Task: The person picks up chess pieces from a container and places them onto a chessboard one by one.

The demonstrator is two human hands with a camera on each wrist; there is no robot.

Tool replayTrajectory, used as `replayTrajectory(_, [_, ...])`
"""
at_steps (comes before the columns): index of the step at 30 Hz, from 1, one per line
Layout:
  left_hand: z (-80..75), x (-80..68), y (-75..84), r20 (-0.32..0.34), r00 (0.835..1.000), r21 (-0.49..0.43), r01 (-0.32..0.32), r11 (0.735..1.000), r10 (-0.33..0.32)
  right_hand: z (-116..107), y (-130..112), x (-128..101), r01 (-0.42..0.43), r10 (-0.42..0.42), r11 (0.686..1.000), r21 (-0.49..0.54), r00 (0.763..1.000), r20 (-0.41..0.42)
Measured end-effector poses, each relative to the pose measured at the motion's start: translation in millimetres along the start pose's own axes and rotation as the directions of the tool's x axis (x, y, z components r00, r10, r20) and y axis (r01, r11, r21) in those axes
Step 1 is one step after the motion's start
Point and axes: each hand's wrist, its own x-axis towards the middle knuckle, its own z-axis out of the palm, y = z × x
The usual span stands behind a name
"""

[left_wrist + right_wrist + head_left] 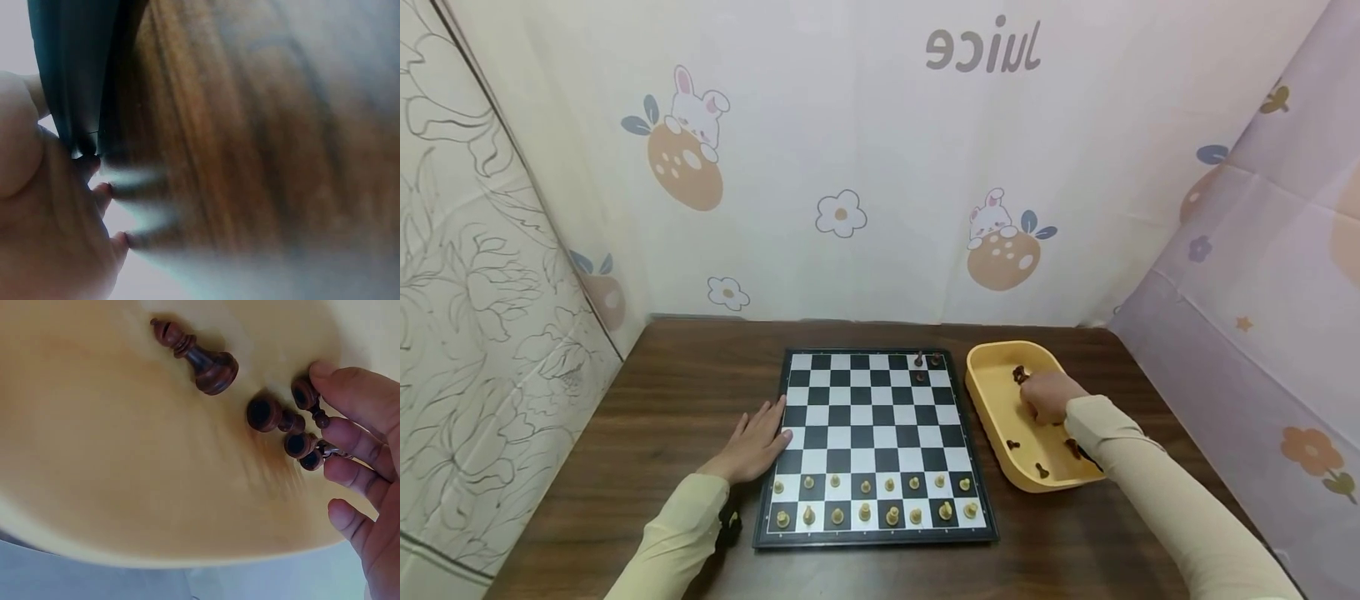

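The right hand pinches one pawn between fingertips.

You have one worktop, one chessboard and one yellow tray. On the board you count sixteen light pieces, eight per row, and three dark pieces; your right wrist view shows five tray pieces.

Head view: right grip is hiding part of the yellow tray; right sleeve is covering its rim. Dark pieces on the board are showing too small to identify. Left wrist: left grip is being cut by the left edge, tabletop is blurring. Right wrist: fingers are partly hiding tray pieces, tray is overrunning top and left edges.
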Motion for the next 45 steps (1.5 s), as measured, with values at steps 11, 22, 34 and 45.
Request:
replayTrajectory(11, [0.0, 0.3, 0.5, -0.007, 1.0, 0.011, -0.023, 1.0, 0.023, 0.0, -0.2, 1.0, 0.012, -0.011, 1.0, 0.005, 1.0, -0.016])
replayTrajectory(22, [-1.2, 0.4, 1.3, -0.008, 1.0, 0.018, -0.005, 1.0, 0.005, -12.4, 1.3, 1.7, -0.059, 0.059, 0.998, 0.001, 0.998, -0.007])
replayTrajectory(34, [-0.8, 0.7, 0.6, -0.001, 1.0, 0.013, -0.017, 1.0, 0.017, -28.9, -0.9, 2.5, -0.086, 0.085, 0.993, 0.085, 0.996, 0.019])
replayTrajectory(45, [1.1, 1.1, 0.1, 0.002, 1.0, 0.017, 0.004, 1.0, -0.004, -44.3, -7.1, 4.5, -0.044, 0.046, 0.998, 0.047, 0.998, -0.042])
